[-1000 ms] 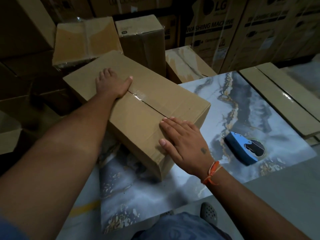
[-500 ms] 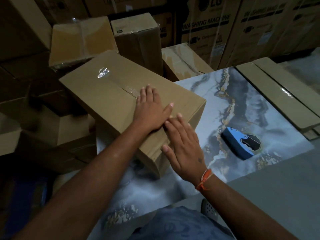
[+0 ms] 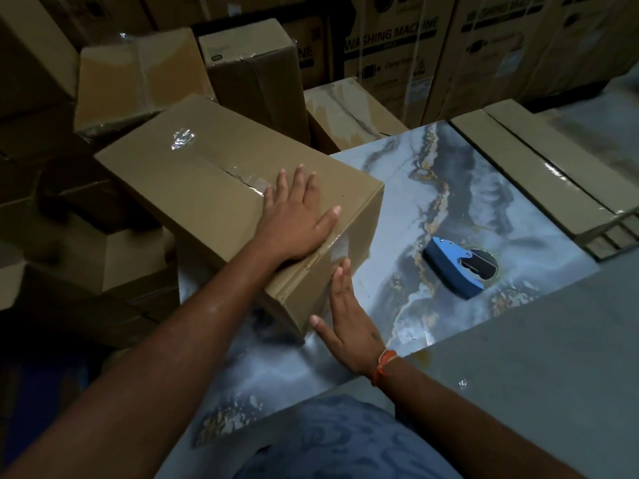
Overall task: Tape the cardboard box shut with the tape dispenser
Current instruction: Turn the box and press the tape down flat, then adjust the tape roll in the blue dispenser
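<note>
Cardboard box, centre frame on a marbled table, looks stiff and light. Left hand lies flat on its glossy taped seam; right hand, fingers spread, presses the near end. Tape dispenser lies unheld, right of centre.

The grey-and-gold marbled tabletop carries a closed brown cardboard box and, well apart, a blue tape dispenser.

L hand flat atop cardboard box, R hand on its end
</note>
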The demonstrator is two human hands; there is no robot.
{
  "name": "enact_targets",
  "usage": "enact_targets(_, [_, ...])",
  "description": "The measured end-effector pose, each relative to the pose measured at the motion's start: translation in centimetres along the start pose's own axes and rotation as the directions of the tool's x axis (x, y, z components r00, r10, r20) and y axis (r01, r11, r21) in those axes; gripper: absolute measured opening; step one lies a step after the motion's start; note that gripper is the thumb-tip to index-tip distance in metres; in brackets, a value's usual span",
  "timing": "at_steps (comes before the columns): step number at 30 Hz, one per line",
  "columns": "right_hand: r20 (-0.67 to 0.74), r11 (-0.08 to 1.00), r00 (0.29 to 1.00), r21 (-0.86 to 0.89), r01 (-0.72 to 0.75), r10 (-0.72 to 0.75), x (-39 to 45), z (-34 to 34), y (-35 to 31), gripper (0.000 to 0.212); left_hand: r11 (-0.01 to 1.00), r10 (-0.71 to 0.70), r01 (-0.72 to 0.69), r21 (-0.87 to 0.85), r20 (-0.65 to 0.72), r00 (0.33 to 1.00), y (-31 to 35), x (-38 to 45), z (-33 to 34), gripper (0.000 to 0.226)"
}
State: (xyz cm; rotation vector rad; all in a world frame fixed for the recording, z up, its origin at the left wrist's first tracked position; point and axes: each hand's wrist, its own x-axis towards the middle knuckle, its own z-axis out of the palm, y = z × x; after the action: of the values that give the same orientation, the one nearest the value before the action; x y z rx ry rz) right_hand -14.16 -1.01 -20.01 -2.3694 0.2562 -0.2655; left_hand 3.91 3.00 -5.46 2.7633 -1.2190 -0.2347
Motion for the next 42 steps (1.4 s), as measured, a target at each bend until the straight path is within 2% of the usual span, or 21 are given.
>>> enact_targets(3, [0.136, 0.996, 0.990, -0.078, -0.030, 0.041, -0.3, -0.3, 1.5, 0.096, 1.000, 0.011, -0.011, -0.014, 0.013, 1.000, 0.9, -0.4, 0.0, 0.079])
enact_targets(6, [0.252, 0.982, 0.956, -0.150, -0.114, 0.149, -1.2, -2.5, 3.4, 0.086, 0.999, 0.038, -0.038, -0.007, 0.056, 0.998, 2.5, -1.0, -0.2, 0.082])
enact_targets(7, [0.200, 0.974, 0.960, -0.153, -0.166, 0.195, -1.6, -3.7, 4.2, 0.078, 0.999, 0.050, -0.051, 0.017, 0.083, 0.995, 3.3, -1.3, -0.3, 0.087])
enact_targets(10, [-0.172, 0.933, 0.954, -0.226, -0.281, 0.245, -2.2, -8.4, 7.5, 0.054, 0.988, 0.131, -0.134, 0.071, 0.057, 0.990, 6.1, -2.6, 0.8, 0.092])
enact_targets(12, [-0.319, 0.855, 0.919, -0.385, -0.349, 0.231, -2.4, -11.6, 10.7, 0.044, 0.962, 0.271, -0.274, -0.003, -0.148, 0.951, 8.4, -3.6, 2.3, 0.079])
enact_targets(14, [-0.317, 0.736, 0.898, -0.520, -0.434, 0.306, -2.5, -14.0, 13.4, 0.044, 0.898, 0.305, -0.391, -0.203, -0.354, 0.884, 10.8, -4.2, 4.5, 0.057])
enact_targets(15, [-0.284, 0.694, 0.889, -0.557, -0.457, 0.358, -2.6, -14.8, 14.8, 0.048, 0.851, 0.226, -0.369, -0.374, -0.373, 0.900, 12.1, -4.1, 5.9, 0.047])
enact_targets(16, [-0.241, 0.684, 0.886, -0.567, -0.460, 0.396, -2.7, -15.4, 16.3, 0.052, 0.788, 0.121, -0.283, -0.547, -0.313, 0.942, 13.3, -3.7, 7.7, 0.040])
enact_targets(18, [-0.143, 0.717, 0.889, -0.541, -0.439, 0.436, -2.8, -16.1, 18.9, 0.060, 0.603, -0.083, 0.002, -0.797, -0.061, 0.995, 15.7, -2.5, 11.2, 0.036])
enact_targets(20, [-0.097, 0.779, 0.893, -0.454, -0.433, 0.440, -2.7, -17.0, 21.0, 0.068, 0.383, -0.151, 0.223, -0.897, 0.177, 0.973, 18.4, -0.9, 14.4, 0.037])
enact_targets(21, [-0.090, 0.820, 0.904, -0.392, -0.418, 0.418, -2.5, -17.5, 21.9, 0.070, 0.282, -0.153, 0.275, -0.919, 0.241, 0.959, 20.0, -0.1, 15.8, 0.040])
enact_targets(23, [-0.096, 0.906, 0.953, -0.296, -0.303, 0.287, -2.5, -18.5, 22.8, 0.067, 0.137, -0.163, 0.268, -0.954, 0.245, 0.956, 23.0, 1.1, 17.6, 0.046])
enact_targets(25, [-0.114, 0.963, 0.987, -0.230, -0.139, 0.115, -2.3, -19.9, 23.2, 0.055, 0.094, -0.208, 0.212, -0.973, 0.189, 0.960, 25.7, 2.7, 18.6, 0.046])
enact_targets(28, [-0.105, 0.988, 0.994, -0.148, -0.030, 0.015, -1.5, -22.0, 23.3, 0.043, 0.118, -0.308, 0.146, -0.982, 0.104, 0.946, 28.5, 4.5, 18.8, 0.041])
enact_targets(31, [-0.063, 0.998, 0.997, -0.053, 0.043, -0.046, -0.5, -24.4, 23.9, 0.048, 0.123, -0.466, 0.065, -0.990, 0.000, 0.885, 30.6, 6.0, 17.3, 0.034])
enact_targets(34, [0.028, 0.971, 0.973, 0.070, 0.227, -0.229, 0.9, -27.7, 24.4, 0.042, 0.165, -0.554, 0.021, -0.986, -0.075, 0.829, 30.9, 6.6, 15.8, 0.030])
enact_targets(36, [-0.030, 0.938, 0.949, 0.146, 0.316, -0.315, 2.0, -30.3, 24.4, 0.032, 0.190, -0.595, 0.027, -0.981, -0.093, 0.798, 30.0, 6.5, 15.2, 0.028])
enact_targets(37, [-0.086, 0.940, 0.954, 0.168, 0.298, -0.287, 2.7, -31.4, 24.3, 0.029, 0.191, -0.604, 0.037, -0.981, -0.087, 0.792, 29.5, 6.3, 14.8, 0.029])
enact_targets(39, [-0.096, 0.947, 0.990, 0.295, 0.124, -0.100, 4.6, -33.1, 24.0, 0.023, 0.246, -0.592, 0.041, -0.968, -0.117, 0.798, 28.6, 5.6, 13.8, 0.033])
enact_targets(41, [0.107, 0.875, 0.991, 0.468, -0.123, 0.083, 7.0, -34.2, 23.5, 0.021, 0.358, -0.532, -0.007, -0.934, -0.211, 0.820, 27.8, 5.0, 12.9, 0.036])
enact_targets(42, [0.218, 0.841, 0.970, 0.499, -0.208, 0.110, 8.1, -34.5, 23.2, 0.027, 0.408, -0.482, -0.037, -0.912, -0.250, 0.840, 27.6, 4.7, 12.5, 0.036])
